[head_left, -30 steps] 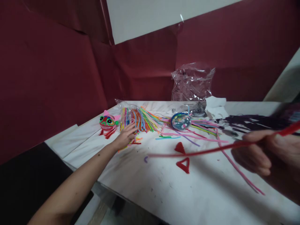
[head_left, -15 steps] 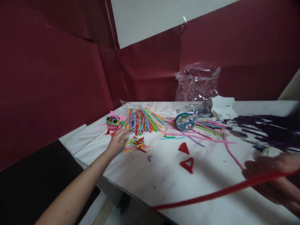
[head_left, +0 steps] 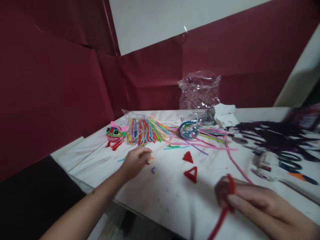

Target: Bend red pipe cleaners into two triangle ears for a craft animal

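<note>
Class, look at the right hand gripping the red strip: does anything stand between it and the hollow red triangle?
Nothing visible does. Only shaded tabletop shows between the right hand, with its red strip, and the hollow red triangle. The solid red triangle lies beyond the hollow one.

2 hands (head_left: pixel 136 162), 1 held red stem (head_left: pixel 219 223) — 2 red triangles (head_left: pixel 188 157), 1 purple curl (head_left: pixel 152 170), 1 speckled dome (head_left: pixel 189 130).

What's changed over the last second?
The right hand moved leftward, keeping hold of the red pipe cleaner, which stretched leftward and now curls in its grip and slants down. The left hand drew back from the bundled pipe cleaners. The two red triangles stayed put.
</note>
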Motion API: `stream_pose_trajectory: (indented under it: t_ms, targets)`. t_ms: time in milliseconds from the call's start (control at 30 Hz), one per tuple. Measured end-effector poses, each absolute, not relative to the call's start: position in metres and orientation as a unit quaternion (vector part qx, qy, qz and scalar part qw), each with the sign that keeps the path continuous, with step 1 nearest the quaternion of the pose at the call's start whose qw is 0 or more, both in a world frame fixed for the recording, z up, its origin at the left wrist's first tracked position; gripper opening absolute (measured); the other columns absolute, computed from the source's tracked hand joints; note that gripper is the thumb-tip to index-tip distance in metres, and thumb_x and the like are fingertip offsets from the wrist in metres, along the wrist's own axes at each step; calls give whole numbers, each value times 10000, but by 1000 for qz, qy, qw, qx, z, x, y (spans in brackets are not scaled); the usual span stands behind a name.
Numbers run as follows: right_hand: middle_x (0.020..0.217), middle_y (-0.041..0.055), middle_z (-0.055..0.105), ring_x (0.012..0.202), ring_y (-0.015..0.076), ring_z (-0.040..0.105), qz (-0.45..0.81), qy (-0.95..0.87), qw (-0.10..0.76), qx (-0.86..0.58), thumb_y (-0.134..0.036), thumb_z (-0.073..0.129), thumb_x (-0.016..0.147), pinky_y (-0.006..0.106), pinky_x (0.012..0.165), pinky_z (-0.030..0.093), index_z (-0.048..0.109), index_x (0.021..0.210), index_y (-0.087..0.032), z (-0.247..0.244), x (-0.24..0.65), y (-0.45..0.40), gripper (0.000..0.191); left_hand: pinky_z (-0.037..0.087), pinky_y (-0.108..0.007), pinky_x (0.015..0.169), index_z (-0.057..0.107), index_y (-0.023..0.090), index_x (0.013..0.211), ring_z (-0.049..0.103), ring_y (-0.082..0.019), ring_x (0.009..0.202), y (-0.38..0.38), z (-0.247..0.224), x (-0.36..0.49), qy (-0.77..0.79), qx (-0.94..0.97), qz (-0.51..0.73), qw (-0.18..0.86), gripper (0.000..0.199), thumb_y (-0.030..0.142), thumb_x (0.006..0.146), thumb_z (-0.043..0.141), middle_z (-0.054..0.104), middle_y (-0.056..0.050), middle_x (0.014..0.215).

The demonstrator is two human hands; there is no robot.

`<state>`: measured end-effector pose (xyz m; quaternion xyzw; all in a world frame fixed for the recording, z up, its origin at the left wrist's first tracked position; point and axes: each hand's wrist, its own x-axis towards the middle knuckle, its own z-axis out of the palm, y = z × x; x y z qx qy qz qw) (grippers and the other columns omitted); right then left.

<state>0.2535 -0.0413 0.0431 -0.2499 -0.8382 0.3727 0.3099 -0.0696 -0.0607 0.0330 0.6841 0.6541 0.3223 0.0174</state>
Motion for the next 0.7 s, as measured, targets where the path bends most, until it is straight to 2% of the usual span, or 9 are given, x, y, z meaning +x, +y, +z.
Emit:
stream_pose_trajectory:
  t_ms: [67,133,167,200,233,300,467,600,700]
  targets:
    - [633,30,557,596,145,533,395,-850,238,-254,-378,383,886,215,573,442,520,654,-201,52,242,-48,322,461,-257,733,621,186,883,588,-144,766,-71,40,-26,519,778,317,156,190,331,793,537,640,-24,826]
    - [645,18,557,604,119,520,446,-844,163,-251,-342,341,905,198,591,428,511,662,-177,59,235,-52,339,457,-227,687,609,183,915,579,-130,718,-83,46,9,430,811,322,231,315,376,675,679,636,-15,815]
    - [624,6,548,565,101,500,476,-836,126,-243,-327,359,897,181,548,412,512,676,-170,61,233,-53,312,453,-210,640,614,183,874,575,-122,677,-87,48,21,416,813,311,264,334,382,626,718,638,-4,778]
    - [597,-7,533,526,85,475,500,-827,88,-240,-312,374,890,168,512,393,521,704,-163,62,231,-53,280,447,-203,627,618,181,833,575,-118,664,-89,50,29,421,808,295,288,279,373,650,702,637,4,736]
    - [561,-20,512,489,72,452,514,-820,64,-242,-294,385,881,156,476,370,532,722,-155,63,230,-52,257,437,-193,591,615,175,756,564,-107,616,-90,51,34,426,802,296,297,207,367,695,662,626,14,669]
    - [499,-41,462,438,56,419,521,-809,52,-267,-271,387,869,139,433,340,557,732,-142,59,230,-47,254,416,-183,552,604,165,666,538,-93,555,-84,51,38,428,806,284,295,201,346,754,597,596,24,586]
    - [419,-61,444,353,41,380,594,-759,34,-264,-178,416,788,126,363,300,574,663,-128,34,229,-25,208,392,-187,559,611,144,632,513,-88,547,-53,40,36,369,858,269,237,198,249,784,540,585,4,579]
    - [377,-53,468,320,46,405,678,-694,75,-228,-107,386,690,140,373,315,562,572,-120,14,229,-8,212,391,-183,543,598,132,589,512,-90,538,-28,32,36,375,838,235,319,226,293,748,602,574,10,550]
    - [341,-57,458,299,49,400,692,-688,17,-217,-117,406,668,142,358,309,556,533,-124,7,233,-3,202,374,-189,517,583,138,553,494,-88,505,-21,23,37,312,875,168,330,272,324,751,606,551,18,508]
